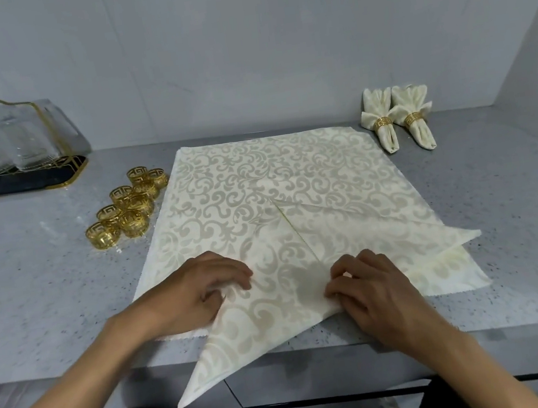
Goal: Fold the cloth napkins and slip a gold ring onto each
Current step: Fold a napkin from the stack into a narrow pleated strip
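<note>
Hands: my left hand (200, 291) and right hand (373, 289) both lie on the folded napkin (273, 293), well apart, one at each slanting edge, fingers curled and pinching the cloth.
Left hand: knuckles up, fingertips tucked at the left fold edge; wrist comes in from the lower left.
Right hand: fingers bent over the right fold edge, thumb side toward the centre seam; wrist comes in from the lower right.
Napkin in work: cream damask, folded to a triangle shape, lying directly between my hands on top of a flat napkin stack (257, 177).
Long axis: it runs from the far upper right down toward me on the left, the pointed tip (191, 398) hanging over the table (47, 286) front edge.
Nearer hand: my left sits closer to that hanging tip; my right is closer to the wide spread end at the right.
Next move, my guess: gather or fold the two sides inward toward the seam, so both hands must travel toward each other.
Gold rings (126, 206): a loose cluster to the far left of the stack, nearer my left hand, apart from the cloth I hold.
Finished napkins (397, 116): two, each ringed, at the far right by the wall.
Glass rack (10, 143): far left corner, holding clear glasses.
</note>
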A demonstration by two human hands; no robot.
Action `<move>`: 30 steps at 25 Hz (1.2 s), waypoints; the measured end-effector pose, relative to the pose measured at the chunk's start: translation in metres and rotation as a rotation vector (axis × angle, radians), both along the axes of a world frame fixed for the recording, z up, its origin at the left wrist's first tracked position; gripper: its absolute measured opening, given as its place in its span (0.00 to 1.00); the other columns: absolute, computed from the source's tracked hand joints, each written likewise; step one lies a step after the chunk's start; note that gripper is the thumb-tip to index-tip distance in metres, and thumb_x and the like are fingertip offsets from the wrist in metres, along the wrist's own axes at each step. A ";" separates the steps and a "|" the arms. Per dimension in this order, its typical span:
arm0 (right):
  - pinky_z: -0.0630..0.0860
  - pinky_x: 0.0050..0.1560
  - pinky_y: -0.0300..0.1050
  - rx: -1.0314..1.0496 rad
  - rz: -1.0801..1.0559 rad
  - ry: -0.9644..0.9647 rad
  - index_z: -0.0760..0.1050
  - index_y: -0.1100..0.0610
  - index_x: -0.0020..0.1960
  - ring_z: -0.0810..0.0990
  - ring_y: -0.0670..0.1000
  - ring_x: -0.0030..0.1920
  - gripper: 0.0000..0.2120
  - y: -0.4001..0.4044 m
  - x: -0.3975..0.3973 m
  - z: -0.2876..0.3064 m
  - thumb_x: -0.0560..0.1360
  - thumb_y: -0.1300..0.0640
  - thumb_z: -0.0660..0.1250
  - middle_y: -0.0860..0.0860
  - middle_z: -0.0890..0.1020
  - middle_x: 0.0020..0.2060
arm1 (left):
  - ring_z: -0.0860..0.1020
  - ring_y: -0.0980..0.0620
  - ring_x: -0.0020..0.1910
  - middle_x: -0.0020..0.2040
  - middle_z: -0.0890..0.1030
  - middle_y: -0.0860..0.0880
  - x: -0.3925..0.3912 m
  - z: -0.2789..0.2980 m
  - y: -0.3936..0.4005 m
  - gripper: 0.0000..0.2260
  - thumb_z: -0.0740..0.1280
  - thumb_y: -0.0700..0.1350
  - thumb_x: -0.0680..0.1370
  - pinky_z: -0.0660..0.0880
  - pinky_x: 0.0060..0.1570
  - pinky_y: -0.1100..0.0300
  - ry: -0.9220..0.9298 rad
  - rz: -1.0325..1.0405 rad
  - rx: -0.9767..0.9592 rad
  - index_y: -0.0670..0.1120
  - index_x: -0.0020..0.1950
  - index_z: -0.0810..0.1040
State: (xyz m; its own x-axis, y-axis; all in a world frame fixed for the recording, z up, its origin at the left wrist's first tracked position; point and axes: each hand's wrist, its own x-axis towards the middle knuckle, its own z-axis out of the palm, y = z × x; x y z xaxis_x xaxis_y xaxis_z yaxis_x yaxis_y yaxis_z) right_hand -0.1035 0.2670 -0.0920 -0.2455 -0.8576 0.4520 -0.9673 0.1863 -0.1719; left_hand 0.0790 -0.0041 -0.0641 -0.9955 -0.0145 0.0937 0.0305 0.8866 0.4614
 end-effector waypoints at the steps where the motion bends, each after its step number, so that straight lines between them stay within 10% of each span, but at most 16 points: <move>1: 0.69 0.43 0.42 0.012 0.005 -0.013 0.80 0.49 0.45 0.69 0.47 0.42 0.09 -0.001 0.001 0.001 0.75 0.56 0.60 0.41 0.77 0.45 | 0.69 0.60 0.67 0.65 0.75 0.66 0.001 0.006 -0.001 0.22 0.65 0.37 0.74 0.67 0.65 0.64 -0.091 0.000 0.083 0.62 0.58 0.78; 4: 0.67 0.43 0.40 0.041 -0.011 -0.105 0.80 0.47 0.43 0.68 0.43 0.41 0.09 -0.003 0.005 0.007 0.74 0.54 0.61 0.39 0.77 0.42 | 0.71 0.62 0.66 0.63 0.77 0.64 -0.004 0.019 -0.005 0.16 0.70 0.40 0.74 0.65 0.66 0.66 -0.260 0.035 0.326 0.60 0.54 0.81; 8: 0.67 0.43 0.38 0.108 -0.103 -0.419 0.80 0.51 0.37 0.72 0.44 0.39 0.21 -0.005 0.013 0.026 0.72 0.44 0.52 0.42 0.79 0.36 | 0.72 0.50 0.30 0.32 0.74 0.47 -0.022 0.025 0.012 0.15 0.69 0.49 0.78 0.68 0.34 0.57 -0.136 0.266 0.543 0.40 0.38 0.77; 13: 0.72 0.43 0.36 0.098 -0.304 -0.631 0.78 0.46 0.48 0.77 0.40 0.38 0.21 -0.013 0.022 0.039 0.72 0.30 0.61 0.42 0.79 0.35 | 0.70 0.50 0.28 0.30 0.72 0.45 -0.046 0.003 0.029 0.25 0.68 0.58 0.76 0.67 0.35 0.58 -0.001 0.663 0.543 0.34 0.37 0.76; 22: 0.73 0.39 0.37 0.088 -0.431 -0.622 0.73 0.46 0.58 0.78 0.42 0.35 0.09 -0.023 0.028 0.033 0.78 0.51 0.66 0.42 0.79 0.34 | 0.78 0.52 0.35 0.33 0.80 0.52 -0.062 0.000 0.049 0.09 0.66 0.48 0.79 0.73 0.41 0.54 0.150 0.846 0.242 0.48 0.40 0.79; 30: 0.70 0.37 0.33 0.057 -0.421 -0.601 0.75 0.45 0.44 0.77 0.41 0.37 0.04 -0.022 0.029 0.028 0.76 0.53 0.68 0.41 0.79 0.38 | 0.79 0.51 0.35 0.44 0.82 0.50 -0.115 0.042 0.027 0.14 0.74 0.43 0.73 0.75 0.36 0.57 0.078 0.708 0.761 0.51 0.53 0.74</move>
State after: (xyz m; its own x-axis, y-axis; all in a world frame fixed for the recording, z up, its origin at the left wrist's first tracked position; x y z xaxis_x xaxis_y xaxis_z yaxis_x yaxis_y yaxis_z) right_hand -0.0742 0.2450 -0.0637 -0.7508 -0.6540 0.0933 -0.5536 0.5457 -0.6291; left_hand -0.0361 0.0226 -0.0223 -0.7276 -0.6751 -0.1216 -0.3298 0.1888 0.9250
